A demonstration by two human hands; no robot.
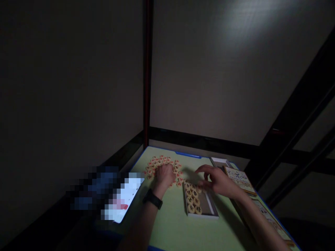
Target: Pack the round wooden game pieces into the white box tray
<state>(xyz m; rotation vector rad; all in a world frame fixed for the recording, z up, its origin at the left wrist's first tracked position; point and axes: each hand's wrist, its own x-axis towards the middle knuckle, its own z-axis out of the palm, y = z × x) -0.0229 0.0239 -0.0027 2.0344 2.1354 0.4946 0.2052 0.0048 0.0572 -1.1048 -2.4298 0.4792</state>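
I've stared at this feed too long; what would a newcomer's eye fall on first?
Probably the bright, partly pixelated panel at the left of the green table. Then the cluster of mostly red-marked pieces around the left hand, and the shallow box with black-marked pieces by the right hand.

On a pale green table with blue edges there is a heap of round pieces, many with red signs. The left hand is upon this heap, its fingertips hidden, and a dark watch is on the wrist. The right hand is over the far side of an open box, its thumb and forefinger apart. Along the left of this box lie round pieces with black signs.
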